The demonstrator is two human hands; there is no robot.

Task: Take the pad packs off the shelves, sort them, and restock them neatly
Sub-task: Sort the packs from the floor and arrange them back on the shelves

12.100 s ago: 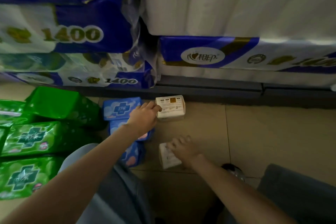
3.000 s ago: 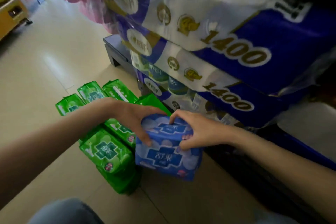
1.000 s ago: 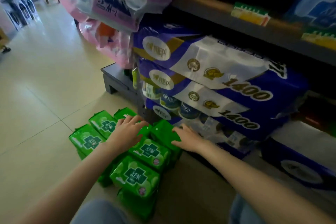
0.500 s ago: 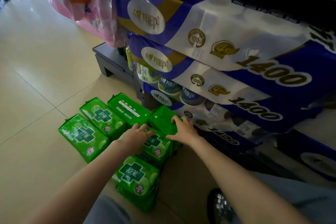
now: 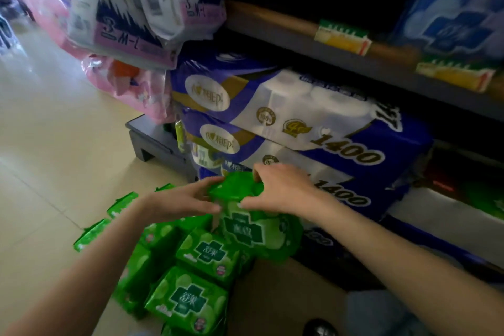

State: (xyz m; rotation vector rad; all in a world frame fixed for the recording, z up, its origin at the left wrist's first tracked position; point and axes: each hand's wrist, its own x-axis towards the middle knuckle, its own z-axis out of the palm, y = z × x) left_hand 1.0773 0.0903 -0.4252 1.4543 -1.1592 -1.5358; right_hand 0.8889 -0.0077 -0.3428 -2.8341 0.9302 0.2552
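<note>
Both hands hold one green pad pack, raised a little above the pile of green pad packs on the floor. The left hand grasps the pack at its left upper corner, with the thumb and the fingers closing on the wrapper. The right hand grips the top edge of the same pack, its fingers curled over the far side and the thumb on the near face. The held pack stands tilted, its front with the dark green cross turned to the camera.

The pile lies on the beige tiled floor, just below and to the left of the held pack (several packs lie flat, label up). Directly behind the held pack are stacked toilet paper bundles, blue and white with the number 1400. Above these bundles runs a shelf edge with yellow-green price tags, and a blue pad pack stands on that shelf at the right.
</note>
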